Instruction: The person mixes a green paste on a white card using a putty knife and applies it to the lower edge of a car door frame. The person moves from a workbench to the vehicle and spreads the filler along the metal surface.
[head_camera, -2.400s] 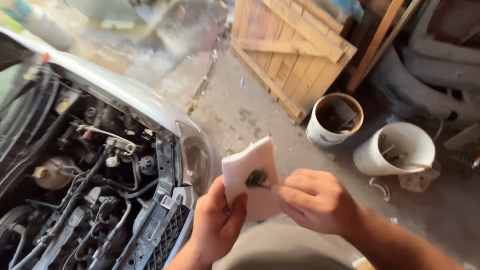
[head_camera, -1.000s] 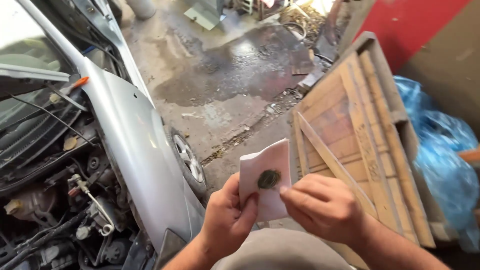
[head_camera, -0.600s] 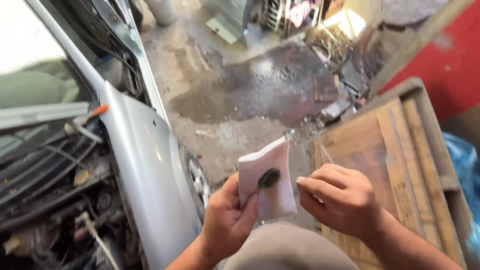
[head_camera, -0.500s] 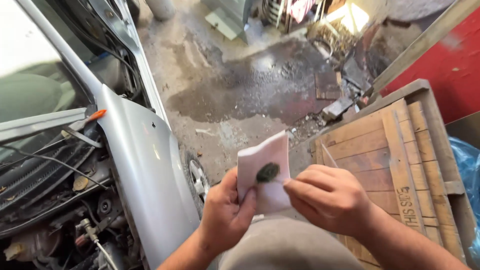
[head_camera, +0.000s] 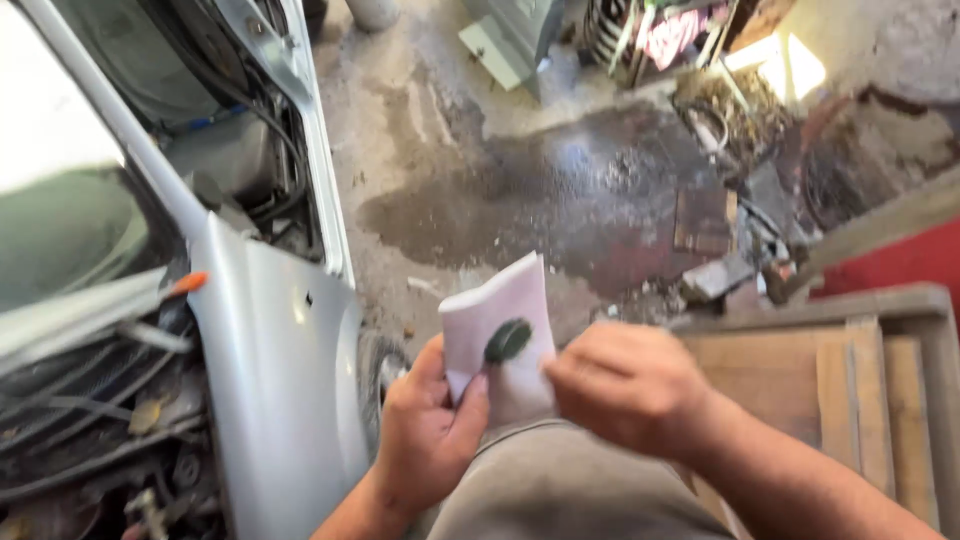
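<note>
The left hand (head_camera: 428, 435) is pinching a folded white paper towel with a dark smear (head_camera: 500, 345), long axis upright above its fingers; the blurred right hand (head_camera: 625, 385), apparently curled, is hovering just beside it.

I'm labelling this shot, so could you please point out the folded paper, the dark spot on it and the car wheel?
Folded paper (head_camera: 520, 390): head view, lower white face.
Dark spot (head_camera: 508, 341): head view, its middle.
Car wheel (head_camera: 378, 366): head view, tyre top.

No packages, labels, signs or screens readable as such anywhere. Nearest to one: a pale green flat panel or box (head_camera: 488, 52) lying tilted on the concrete floor (head_camera: 420, 130) near the frame's top edge, blurred, its kind unclear, no markings discernible.
</note>
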